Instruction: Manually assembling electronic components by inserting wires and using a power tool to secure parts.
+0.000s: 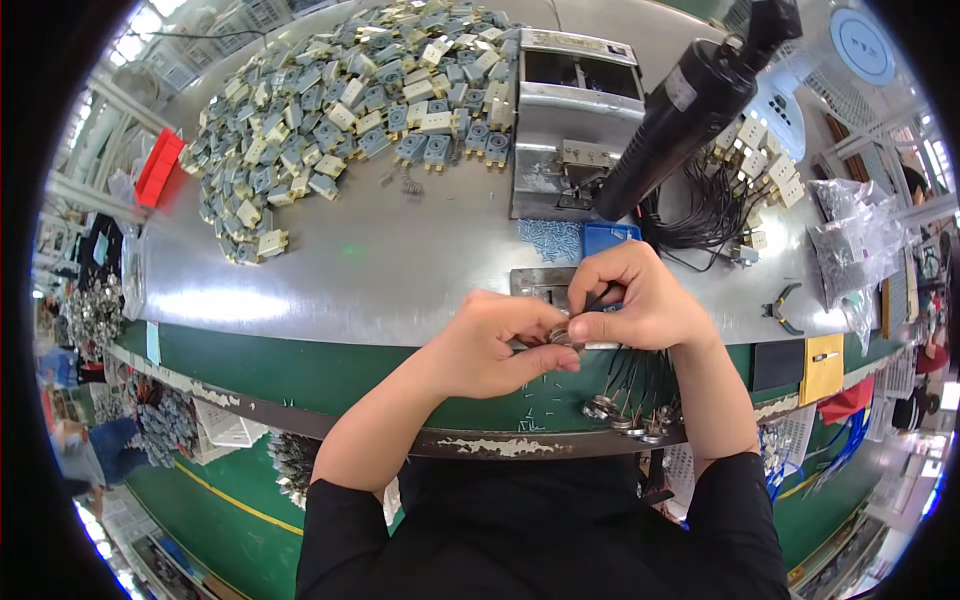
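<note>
Black shirt [530,530] nearest. Small metal part [562,338] pinched between thumb and fingers of left hand [500,345]; right hand [645,305] meets it from the right, its grip unclear. Part's long axis: can't tell. Blue tray [612,234] just beyond, contents unreadable; loose blue screws [548,238] beside it.

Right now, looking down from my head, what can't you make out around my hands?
All in the head view:
- Small metal part: partly covered by left-hand fingers.
- Right hand's grip: its curled fingers hide what it pinches.
- Metal fixture: near side behind both hands.
- Loose pieces on the green surface: too small to identify.
</note>
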A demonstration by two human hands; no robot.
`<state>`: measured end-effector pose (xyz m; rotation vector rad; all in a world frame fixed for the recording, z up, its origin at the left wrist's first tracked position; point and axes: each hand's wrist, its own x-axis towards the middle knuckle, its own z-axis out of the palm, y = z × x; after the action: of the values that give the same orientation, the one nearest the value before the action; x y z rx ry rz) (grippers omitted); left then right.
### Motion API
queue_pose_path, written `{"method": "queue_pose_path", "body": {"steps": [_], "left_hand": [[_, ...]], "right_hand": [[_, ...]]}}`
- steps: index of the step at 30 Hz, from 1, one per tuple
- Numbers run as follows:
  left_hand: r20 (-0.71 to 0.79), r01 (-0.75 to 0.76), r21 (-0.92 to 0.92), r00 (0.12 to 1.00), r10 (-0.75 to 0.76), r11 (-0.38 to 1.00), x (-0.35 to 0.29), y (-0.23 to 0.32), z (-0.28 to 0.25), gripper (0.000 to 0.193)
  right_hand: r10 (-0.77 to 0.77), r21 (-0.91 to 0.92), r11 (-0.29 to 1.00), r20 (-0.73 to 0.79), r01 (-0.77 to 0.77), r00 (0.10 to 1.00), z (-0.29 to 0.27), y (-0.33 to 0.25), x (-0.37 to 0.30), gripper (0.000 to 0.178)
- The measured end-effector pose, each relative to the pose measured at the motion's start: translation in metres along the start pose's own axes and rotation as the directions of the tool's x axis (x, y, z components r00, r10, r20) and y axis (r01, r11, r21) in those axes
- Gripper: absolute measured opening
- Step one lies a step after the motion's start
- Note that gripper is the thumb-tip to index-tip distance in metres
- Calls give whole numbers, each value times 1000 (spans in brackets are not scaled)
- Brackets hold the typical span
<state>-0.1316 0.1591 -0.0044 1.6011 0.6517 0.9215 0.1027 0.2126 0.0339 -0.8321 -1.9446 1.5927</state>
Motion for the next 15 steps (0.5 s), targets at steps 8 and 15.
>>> {"method": "queue_pose_path", "body": {"steps": [8,15], "left_hand": [[72,177,-742,980,-185,646,-2,-26,2,24],[-62,189,-763,930,-361,618,4,-20,5,22]], "right_hand": [[-447,-527,771,-46,358,893,3,-4,-6,34],[-357,-464,842,-94,276,929,15,-7,-11,41]]}}
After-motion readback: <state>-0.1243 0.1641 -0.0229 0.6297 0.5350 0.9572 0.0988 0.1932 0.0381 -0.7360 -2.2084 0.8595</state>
